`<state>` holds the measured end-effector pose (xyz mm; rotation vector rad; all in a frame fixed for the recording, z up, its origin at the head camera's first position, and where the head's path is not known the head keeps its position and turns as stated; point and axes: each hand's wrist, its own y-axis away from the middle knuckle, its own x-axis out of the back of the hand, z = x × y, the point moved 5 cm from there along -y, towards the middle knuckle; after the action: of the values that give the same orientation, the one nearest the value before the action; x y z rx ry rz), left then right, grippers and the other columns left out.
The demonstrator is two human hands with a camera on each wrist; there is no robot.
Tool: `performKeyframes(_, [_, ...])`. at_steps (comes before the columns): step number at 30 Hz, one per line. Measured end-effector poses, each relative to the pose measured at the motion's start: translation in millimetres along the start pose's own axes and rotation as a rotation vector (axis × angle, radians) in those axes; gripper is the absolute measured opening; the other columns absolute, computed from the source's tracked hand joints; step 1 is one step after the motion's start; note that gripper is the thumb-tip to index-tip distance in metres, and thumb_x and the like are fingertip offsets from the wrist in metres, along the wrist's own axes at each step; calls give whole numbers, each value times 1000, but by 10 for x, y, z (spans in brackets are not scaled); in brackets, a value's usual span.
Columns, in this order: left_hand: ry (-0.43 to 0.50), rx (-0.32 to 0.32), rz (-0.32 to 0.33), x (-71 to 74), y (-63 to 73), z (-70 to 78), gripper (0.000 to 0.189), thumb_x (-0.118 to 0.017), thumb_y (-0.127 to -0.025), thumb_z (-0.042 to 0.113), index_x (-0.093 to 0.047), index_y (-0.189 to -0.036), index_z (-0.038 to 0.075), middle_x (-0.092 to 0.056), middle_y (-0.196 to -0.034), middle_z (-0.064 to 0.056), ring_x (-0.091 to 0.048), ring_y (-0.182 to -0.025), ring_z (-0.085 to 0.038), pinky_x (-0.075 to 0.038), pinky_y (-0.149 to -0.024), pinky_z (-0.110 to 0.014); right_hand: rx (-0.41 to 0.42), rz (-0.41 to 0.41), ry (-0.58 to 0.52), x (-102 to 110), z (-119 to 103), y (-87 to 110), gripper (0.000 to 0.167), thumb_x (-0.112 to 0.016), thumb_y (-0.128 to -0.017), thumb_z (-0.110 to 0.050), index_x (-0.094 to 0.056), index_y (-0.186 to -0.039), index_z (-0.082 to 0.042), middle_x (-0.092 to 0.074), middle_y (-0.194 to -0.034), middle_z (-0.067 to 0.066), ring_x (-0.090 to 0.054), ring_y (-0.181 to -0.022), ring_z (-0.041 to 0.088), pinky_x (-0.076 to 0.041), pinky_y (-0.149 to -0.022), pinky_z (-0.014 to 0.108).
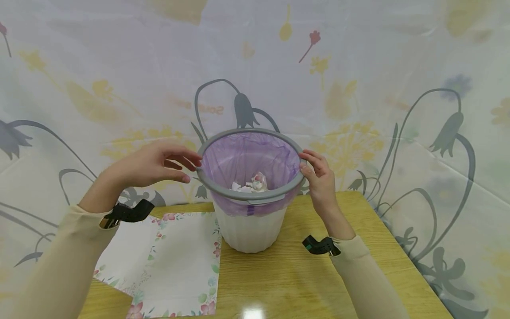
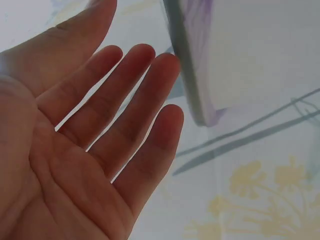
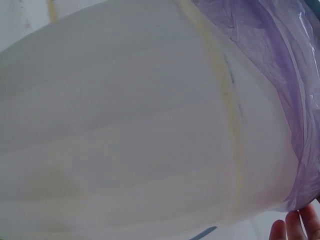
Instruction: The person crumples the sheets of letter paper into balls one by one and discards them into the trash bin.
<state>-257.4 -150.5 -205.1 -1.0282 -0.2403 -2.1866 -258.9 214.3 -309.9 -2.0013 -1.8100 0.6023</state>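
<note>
A white ribbed trash bin (image 1: 249, 228) with a grey rim stands upright on the table, its purple liner (image 1: 235, 155) folded out under the rim. Crumpled paper (image 1: 258, 182) lies inside. My left hand (image 1: 155, 164) is beside the rim's left side, fingers loosely extended and holding nothing; in the left wrist view its palm shows, with the fingertips close to the rim. On the opposite side, my right hand (image 1: 320, 179) holds the rim with thumb and fingers. Only a few of its fingertips (image 3: 294, 222) appear in the right wrist view, below the liner's edge.
Two white sheets of paper with floral borders (image 1: 179, 261) overlap on the wooden table (image 1: 275, 283), left of the bin. A flower-printed cloth (image 1: 358, 66) hangs behind the table and at its sides. A black wrist device (image 1: 127, 212) sits on each forearm.
</note>
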Motion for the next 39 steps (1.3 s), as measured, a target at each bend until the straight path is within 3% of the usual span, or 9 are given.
performKeyframes(7, [50, 19, 60, -150, 314, -235, 40, -71, -93, 9, -61, -132, 5, -68, -119, -7, -66, -108, -24, -55, -87, -31, -10, 15, -32, 3, 9, 35, 38, -57, -101, -10, -56, -135, 8, -44, -146, 12, -39, -140, 20, -38, -108, 30])
performKeyframes(14, [137, 64, 52, -452, 506, -595, 36, -65, -97, 10, -60, -133, 4, -68, -118, -8, -65, -107, -21, -55, -86, -33, -16, 19, -62, -6, 38, 60, 40, -56, -103, -12, -53, -138, 8, -42, -150, 13, -40, -138, 22, -38, -108, 27])
performKeyframes(20, [225, 124, 36, -765, 649, -923, 39, -62, -100, 14, -57, -137, 3, -65, -122, -12, -65, -107, -18, -55, -88, -31, 2, 38, -100, -27, 59, 90, 56, -62, -97, -32, -54, -138, 6, -45, -150, 10, -37, -141, 20, -37, -110, 29])
performKeyframes(25, [221, 177, 52, -1037, 784, -1194, 38, -62, -100, 19, -58, -136, 6, -66, -121, -7, -64, -107, -16, -53, -86, -30, 5, 63, -161, -52, 71, 111, 70, -66, -89, -42, -54, -138, 6, -46, -150, 10, -40, -140, 21, -36, -111, 29])
performKeyframes(33, [194, 245, 119, -1449, 924, -1513, 35, -64, -99, 20, -62, -129, 2, -68, -116, -14, -65, -104, -22, -54, -83, -28, -50, 126, -71, 7, 70, 253, 44, -61, -100, -19, -55, -141, -3, -59, -137, 6, -51, -129, 19, -42, -105, 28])
performKeyframes(39, [150, 292, 158, -1669, 972, -1655, 34, -66, -97, 19, -64, -125, -1, -71, -111, -10, -67, -102, -24, -55, -81, -27, -155, 188, -36, 38, 202, 484, 28, -65, -96, -4, -64, -124, 0, -67, -118, -4, -58, -119, 16, -45, -101, 28])
